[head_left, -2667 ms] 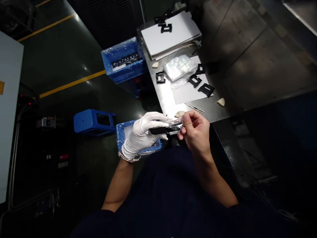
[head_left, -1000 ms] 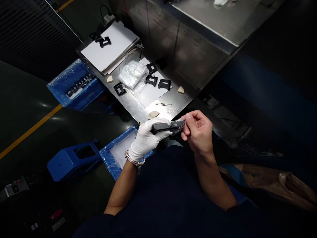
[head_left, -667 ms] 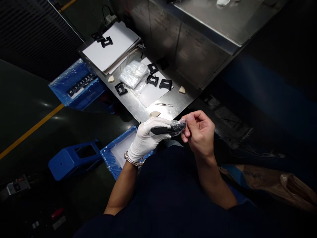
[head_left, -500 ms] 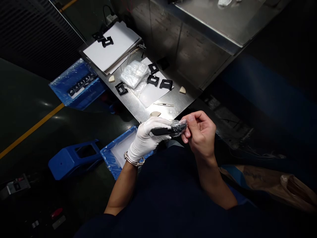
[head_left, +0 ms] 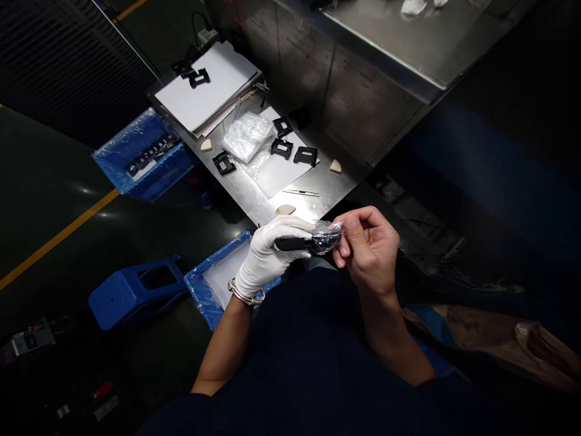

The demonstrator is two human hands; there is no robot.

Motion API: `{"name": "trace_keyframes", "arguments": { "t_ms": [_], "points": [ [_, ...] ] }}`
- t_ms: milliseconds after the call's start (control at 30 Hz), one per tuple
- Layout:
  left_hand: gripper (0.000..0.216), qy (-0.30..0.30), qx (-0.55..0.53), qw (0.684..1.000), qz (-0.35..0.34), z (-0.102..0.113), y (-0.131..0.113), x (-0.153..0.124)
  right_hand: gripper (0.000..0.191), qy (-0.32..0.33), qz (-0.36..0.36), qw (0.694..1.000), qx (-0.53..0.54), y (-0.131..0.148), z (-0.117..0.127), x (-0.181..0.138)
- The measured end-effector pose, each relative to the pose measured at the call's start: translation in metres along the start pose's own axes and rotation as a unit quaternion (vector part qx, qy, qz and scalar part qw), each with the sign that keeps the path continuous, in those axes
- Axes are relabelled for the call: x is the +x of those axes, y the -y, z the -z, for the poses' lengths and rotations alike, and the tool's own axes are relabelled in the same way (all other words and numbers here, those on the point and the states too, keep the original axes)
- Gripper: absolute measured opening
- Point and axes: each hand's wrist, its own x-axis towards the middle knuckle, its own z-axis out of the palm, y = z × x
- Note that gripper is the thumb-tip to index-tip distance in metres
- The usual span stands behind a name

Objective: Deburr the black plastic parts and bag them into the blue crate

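Black part (head_left: 293,244) — largely hidden by left hand (head_left: 267,257).

The black part (head_left: 293,244) has turned in the left grip (head_left: 267,257) from flat face to thin edge; the clear bag (head_left: 327,235) is now bunched at its 3 o'clock end.

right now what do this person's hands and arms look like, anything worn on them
The left hand wears a white glove, with a silvery bracelet at the wrist. The right hand is ungloved. Both forearms are uncovered; dark blue sleeves end near the elbows.
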Motion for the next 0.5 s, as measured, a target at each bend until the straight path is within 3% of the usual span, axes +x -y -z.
{"name": "trace_keyframes", "arguments": {
  "t_ms": [233, 500],
  "points": [
    [0.015, -0.012, 0.008, 1.000, -0.003, -0.0005, -0.0016, 0.0020, 0.025, 0.000, 0.019, 1.000, -0.015, -0.0020, 0.0004, -0.0003],
    [0.022, 0.011, 0.097, 0.995, -0.007, 0.0039, -0.0063, 0.0017, 0.021, 0.029, 0.057, 0.993, -0.103, -0.0029, -0.0014, -0.0013]
  ]
}}
